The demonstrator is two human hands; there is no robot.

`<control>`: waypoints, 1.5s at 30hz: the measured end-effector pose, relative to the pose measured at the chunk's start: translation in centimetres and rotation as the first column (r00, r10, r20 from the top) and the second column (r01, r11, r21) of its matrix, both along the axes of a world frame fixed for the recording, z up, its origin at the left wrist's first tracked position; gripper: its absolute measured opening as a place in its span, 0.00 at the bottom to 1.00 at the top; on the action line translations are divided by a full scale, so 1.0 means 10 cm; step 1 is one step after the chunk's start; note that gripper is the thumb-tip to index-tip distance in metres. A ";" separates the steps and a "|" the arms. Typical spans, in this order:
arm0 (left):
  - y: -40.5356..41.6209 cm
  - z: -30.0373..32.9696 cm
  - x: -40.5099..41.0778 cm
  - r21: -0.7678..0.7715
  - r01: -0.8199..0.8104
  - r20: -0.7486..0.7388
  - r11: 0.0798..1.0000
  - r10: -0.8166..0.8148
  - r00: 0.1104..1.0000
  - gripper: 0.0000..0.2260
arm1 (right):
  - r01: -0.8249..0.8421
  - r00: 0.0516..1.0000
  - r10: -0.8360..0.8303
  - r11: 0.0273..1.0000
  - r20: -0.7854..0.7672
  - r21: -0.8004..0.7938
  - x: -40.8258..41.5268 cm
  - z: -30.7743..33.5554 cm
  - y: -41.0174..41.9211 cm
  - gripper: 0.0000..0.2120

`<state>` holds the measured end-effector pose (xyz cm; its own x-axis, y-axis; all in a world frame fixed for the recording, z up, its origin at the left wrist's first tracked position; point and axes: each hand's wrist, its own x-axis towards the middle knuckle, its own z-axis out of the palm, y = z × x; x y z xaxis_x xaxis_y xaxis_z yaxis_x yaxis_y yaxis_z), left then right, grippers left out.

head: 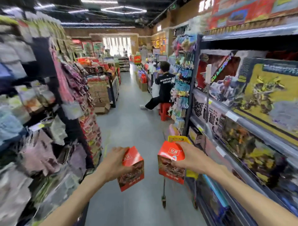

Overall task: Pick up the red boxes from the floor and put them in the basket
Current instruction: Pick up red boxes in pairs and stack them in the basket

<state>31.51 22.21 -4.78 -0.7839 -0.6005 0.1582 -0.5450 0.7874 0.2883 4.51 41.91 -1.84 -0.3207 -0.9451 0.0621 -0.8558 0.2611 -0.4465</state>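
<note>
Grey floor (129, 129) aisle between stocked shelves (241, 113), ceiling strip lights (100, 2)

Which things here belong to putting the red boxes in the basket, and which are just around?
Job:
left hand holding a red cardboard box
right hand holding a second red cardboard box
yellow wheeled basket

Just around:
yellow robot toy box on the right shelf
red plastic stool
open brown carton on the floor

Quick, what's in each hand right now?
Left hand: closed around a red box, tilted.
Right hand: closed on another red box, held upright in front of the yellow basket.
</note>
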 end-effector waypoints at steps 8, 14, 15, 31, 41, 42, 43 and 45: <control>-1.68 -0.07 -0.52 0.001 -0.042 -0.034 0.999 0.042 0.999 0.30 | -0.046 0.999 0.046 0.999 -0.005 0.009 -0.67 -0.07 -1.90 0.28; -3.16 -0.18 -1.15 0.003 0.040 -0.036 0.999 -0.040 0.999 0.35 | 0.020 1.000 -0.020 1.000 -0.001 -0.005 -1.16 -0.09 -3.13 0.29; -3.39 -0.17 -1.28 0.001 0.058 -0.030 0.998 -0.058 0.998 0.37 | 0.045 0.999 -0.045 0.999 0.008 0.007 -1.28 -0.10 -3.31 0.30; -5.45 -0.68 -4.68 -0.016 0.634 0.119 0.773 -0.629 0.769 0.42 | 0.569 0.818 -0.570 0.821 0.075 0.037 -3.22 -0.60 -4.36 0.27; -5.35 -1.58 -6.59 0.189 0.870 0.127 0.455 -0.890 0.438 0.46 | 0.835 0.495 -0.864 0.503 0.098 0.221 -4.06 -1.80 -4.29 0.49; -5.30 -1.67 -6.73 0.207 0.884 0.143 0.419 -0.907 0.396 0.45 | 0.856 0.450 -0.887 0.461 0.102 0.234 -4.06 -1.87 -4.28 0.49; -5.24 -1.77 -6.87 0.214 0.897 0.147 0.388 -0.920 0.363 0.44 | 0.875 0.397 -0.912 0.411 0.109 0.256 -4.05 -1.92 -4.26 0.48; -5.13 -2.01 -7.11 0.204 0.926 0.154 0.316 -0.945 0.289 0.42 | 0.908 0.289 -0.949 0.313 0.124 0.279 -4.00 -2.03 -4.22 0.45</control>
